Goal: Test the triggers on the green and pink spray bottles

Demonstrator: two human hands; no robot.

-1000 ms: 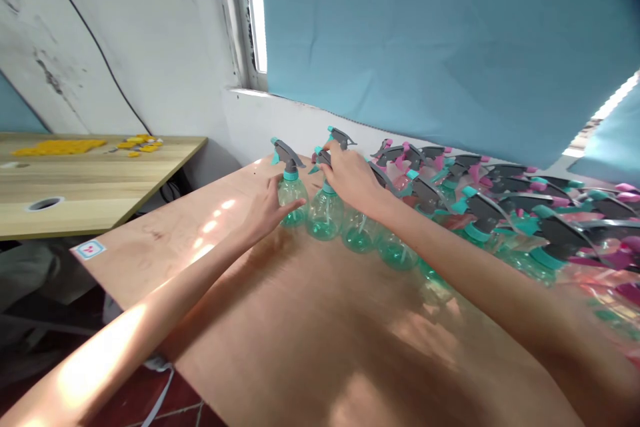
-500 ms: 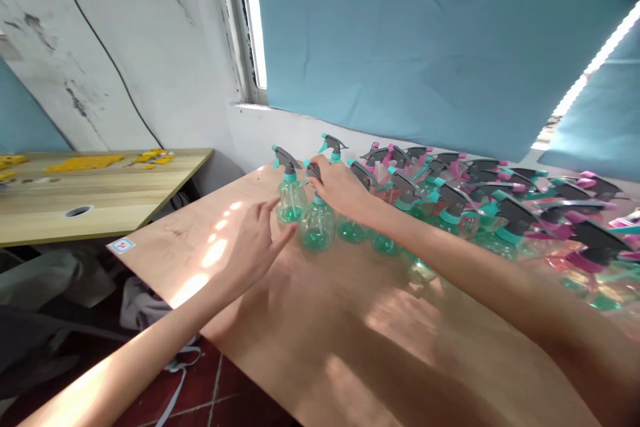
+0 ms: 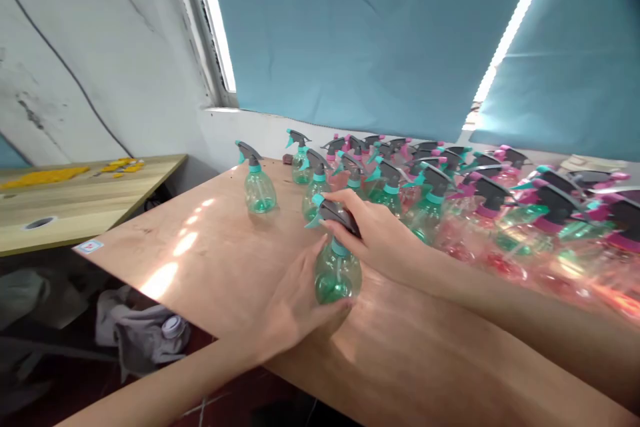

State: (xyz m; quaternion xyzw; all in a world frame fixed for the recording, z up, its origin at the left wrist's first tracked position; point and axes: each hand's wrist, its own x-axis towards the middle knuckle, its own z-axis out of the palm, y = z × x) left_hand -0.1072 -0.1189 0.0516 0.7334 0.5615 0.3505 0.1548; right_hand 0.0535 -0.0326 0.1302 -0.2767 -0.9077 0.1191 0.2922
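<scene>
A clear green spray bottle (image 3: 338, 280) with a dark grey and teal trigger head is upright close to me, low over the table or on it; I cannot tell which. My right hand (image 3: 373, 227) grips its spray head from the right. Around the lower left of the bottle curves my left hand (image 3: 295, 300), thumb in front near the base and fingers along the side. Just behind are another teal-headed spray bottle (image 3: 316, 193) and, to the left, a lone green spray bottle (image 3: 260, 191). A further green spray bottle (image 3: 301, 163) stands near the wall.
Many spray bottles with pink or teal heads crowd the right side, among them a pink spray bottle (image 3: 505, 263). The wooden table (image 3: 210, 267) bears a small label (image 3: 90, 247). Another table (image 3: 100, 197) at left holds yellow pieces (image 3: 123, 165). Blue blinds (image 3: 370, 40) cover the window.
My right hand has brought a green spray bottle out of the front row toward me. My left hand has closed in around its body. The view has turned slightly right.
</scene>
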